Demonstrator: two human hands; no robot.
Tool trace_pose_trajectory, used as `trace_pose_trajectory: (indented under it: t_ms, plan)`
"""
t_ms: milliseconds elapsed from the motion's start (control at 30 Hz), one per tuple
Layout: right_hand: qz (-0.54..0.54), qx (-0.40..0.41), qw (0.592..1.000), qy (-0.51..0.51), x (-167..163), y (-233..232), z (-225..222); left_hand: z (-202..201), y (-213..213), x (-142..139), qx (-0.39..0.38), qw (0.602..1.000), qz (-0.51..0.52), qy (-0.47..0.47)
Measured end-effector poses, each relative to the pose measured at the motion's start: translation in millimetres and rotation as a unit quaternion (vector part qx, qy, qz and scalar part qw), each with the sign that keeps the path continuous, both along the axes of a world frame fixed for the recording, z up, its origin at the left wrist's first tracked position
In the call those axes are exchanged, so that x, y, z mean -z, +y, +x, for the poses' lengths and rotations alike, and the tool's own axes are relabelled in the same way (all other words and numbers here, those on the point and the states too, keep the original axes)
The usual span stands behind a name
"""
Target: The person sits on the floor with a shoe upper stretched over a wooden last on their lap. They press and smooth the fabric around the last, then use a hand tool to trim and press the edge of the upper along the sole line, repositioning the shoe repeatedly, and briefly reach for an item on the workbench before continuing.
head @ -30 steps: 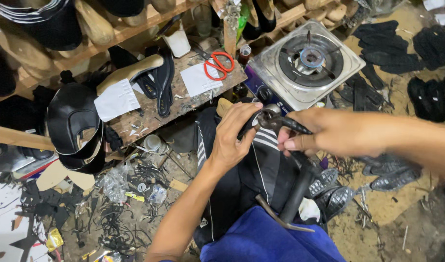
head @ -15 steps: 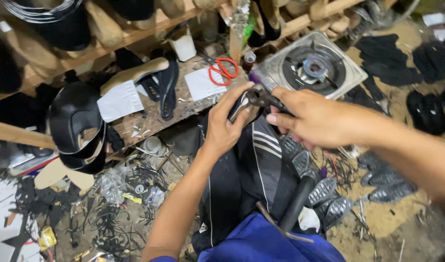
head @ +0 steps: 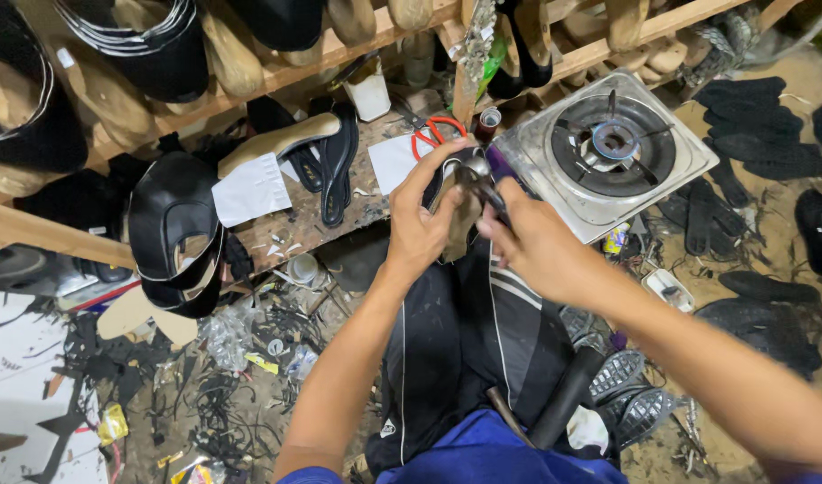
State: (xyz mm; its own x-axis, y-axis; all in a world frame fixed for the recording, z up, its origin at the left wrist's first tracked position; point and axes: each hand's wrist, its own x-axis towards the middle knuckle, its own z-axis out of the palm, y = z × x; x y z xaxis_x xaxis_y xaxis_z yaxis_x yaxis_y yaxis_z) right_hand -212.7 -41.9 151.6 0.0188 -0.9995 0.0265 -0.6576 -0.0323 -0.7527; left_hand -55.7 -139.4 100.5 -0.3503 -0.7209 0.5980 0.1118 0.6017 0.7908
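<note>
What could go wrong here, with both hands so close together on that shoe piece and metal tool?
The right hand works a dark metal tool right beside the left hand, whose fingers steady the shoe piece; a slip could probably nick them. The gas stove sits close to the right hand, so an elbow or sleeve might knock it. The red-handled scissors lie just behind and could be swept off the bench.

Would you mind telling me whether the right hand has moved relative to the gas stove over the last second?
Yes. The right hand has shifted leftward, from below the gas stove to beside its lower-left corner, by the left hand.
</note>
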Motion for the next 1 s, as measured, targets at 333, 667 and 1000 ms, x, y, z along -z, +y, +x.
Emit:
trace_pose_trajectory:
  t_ms: [333, 667, 1000]
  plan:
    - [0.053, -0.064, 0.993, 0.082, -48, 33, -22, -13, 35, 0, -0.008, 0.999, -0.031, -0.023]
    - [0.043, -0.018, 0.992, 0.116, -63, 37, -4, -11, 40, -3, 0.005, 0.999, -0.022, -0.027]
    - [-0.179, 0.068, 0.982, 0.002, 39, 0, 29, 0, -1, 3, 0.038, 0.999, 0.022, 0.024]
